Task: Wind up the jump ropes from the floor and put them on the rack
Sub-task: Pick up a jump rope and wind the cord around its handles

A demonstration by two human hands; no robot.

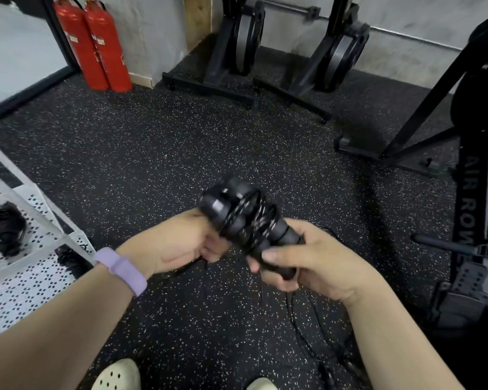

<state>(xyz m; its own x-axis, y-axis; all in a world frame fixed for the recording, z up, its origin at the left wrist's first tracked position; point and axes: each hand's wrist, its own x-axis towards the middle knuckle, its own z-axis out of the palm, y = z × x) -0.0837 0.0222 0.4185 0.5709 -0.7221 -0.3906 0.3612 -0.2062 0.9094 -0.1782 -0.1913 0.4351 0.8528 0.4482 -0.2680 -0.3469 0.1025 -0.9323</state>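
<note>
A black jump rope (247, 220), its cord wound round its two handles, is held above the floor in the middle of the head view. My left hand (178, 242) grips the upper part of the bundle. My right hand (307, 260) grips the lower ends of the handles, thumb on top. Loose black cord (307, 327) hangs from under my right hand and lies on the floor below. The white perforated rack (26, 266) stands at the left, with a wound black rope (4, 226) on its shelf.
Two red fire extinguishers (96, 46) stand at the back left by a mirror. Black rowing machines (237, 52) stand upright along the far wall, another (473, 192) at the right. Speckled rubber floor (152, 153) spreads ahead. My pale shoes (116, 375) show at the bottom.
</note>
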